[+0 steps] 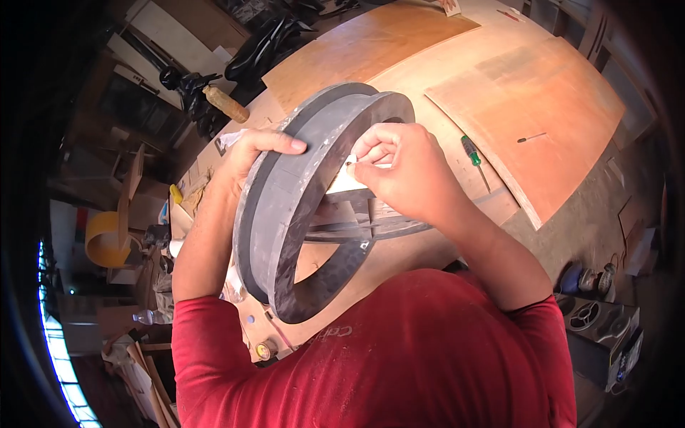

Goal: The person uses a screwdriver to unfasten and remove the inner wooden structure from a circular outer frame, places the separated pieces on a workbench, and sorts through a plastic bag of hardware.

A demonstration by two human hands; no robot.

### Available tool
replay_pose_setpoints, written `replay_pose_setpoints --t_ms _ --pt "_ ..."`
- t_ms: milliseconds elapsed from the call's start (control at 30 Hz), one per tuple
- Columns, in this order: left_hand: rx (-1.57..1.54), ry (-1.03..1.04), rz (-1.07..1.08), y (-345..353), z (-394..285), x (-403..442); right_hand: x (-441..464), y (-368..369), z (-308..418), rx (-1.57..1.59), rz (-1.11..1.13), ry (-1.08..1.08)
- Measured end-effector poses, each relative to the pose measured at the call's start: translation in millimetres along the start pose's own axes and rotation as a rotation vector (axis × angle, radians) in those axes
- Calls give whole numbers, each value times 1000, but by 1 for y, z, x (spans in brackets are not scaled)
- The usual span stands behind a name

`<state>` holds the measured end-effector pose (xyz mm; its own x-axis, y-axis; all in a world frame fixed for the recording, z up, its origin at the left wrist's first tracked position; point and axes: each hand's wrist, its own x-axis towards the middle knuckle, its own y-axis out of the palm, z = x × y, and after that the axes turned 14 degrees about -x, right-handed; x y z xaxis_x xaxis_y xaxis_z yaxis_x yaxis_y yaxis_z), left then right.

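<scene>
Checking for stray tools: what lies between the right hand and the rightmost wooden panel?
Between right hand and panel, the head view shows a green-handled screwdriver.

Your shirt (385, 357) is red, with pale letters (337, 332) on the front. The big ring (285, 187) you hold is dark grey, with lighter smudges and pale specks along its rim. The little bit (352, 160) you pinch is white with a dark spot. Your table (410, 75) is light tan. The board (542, 121) at its right edge is orange-brown with paler cloudy patches, and the board (364, 43) at its far edge is browner. The screwdriver (470, 152) has a green handle. By the table's far left edge, the bottle (226, 105) is yellowy brown.
</scene>
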<state>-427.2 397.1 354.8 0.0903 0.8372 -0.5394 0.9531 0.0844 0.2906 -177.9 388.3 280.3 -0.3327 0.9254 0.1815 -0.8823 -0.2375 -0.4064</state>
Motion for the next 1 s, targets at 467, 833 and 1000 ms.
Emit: replay_pose_setpoints --t_ms 467,833,1000 --pt "156 216 142 -6 12 7 -21 -26 -42 -458 111 -326" --pt "124 262 139 -21 16 5 -15 -23 -36 -335 215 -382" --pt "53 282 284 -25 24 -2 -24 -12 -32 -364 135 -418"
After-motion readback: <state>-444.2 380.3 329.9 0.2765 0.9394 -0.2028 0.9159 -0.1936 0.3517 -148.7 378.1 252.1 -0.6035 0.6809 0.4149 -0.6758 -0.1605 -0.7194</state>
